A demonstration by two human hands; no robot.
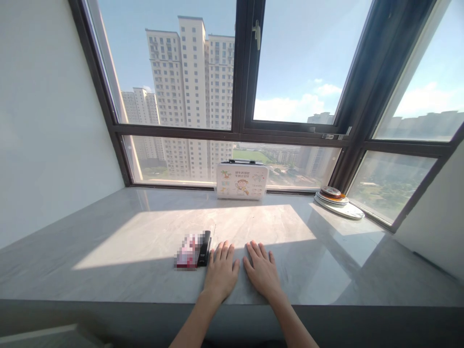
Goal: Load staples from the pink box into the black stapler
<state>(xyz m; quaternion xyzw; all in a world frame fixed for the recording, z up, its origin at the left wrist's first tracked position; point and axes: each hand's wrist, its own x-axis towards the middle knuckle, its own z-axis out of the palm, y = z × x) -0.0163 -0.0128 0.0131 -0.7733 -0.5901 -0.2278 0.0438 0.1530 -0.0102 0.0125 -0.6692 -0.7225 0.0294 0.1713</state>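
Observation:
My left hand [222, 271] lies flat on the grey marble window sill [145, 282], palm down with its fingers stretched out. Just to its left is a slim black object [205, 249], whose kind I cannot make out. Against that lies a pink and red item [188, 251], blurred into blocks of pixels. My right hand [261, 270] also rests palm down, fingers a little apart, with bare stone around it. A small gap separates the two hands, and neither holds anything.
A white carry case [242, 181] with cartoon prints and a dark handle stands upright by the window. Round plates or lids [337, 202] are stacked in the right corner. Dark window frames [174, 130] border the sill behind, and its front edge runs below my wrists.

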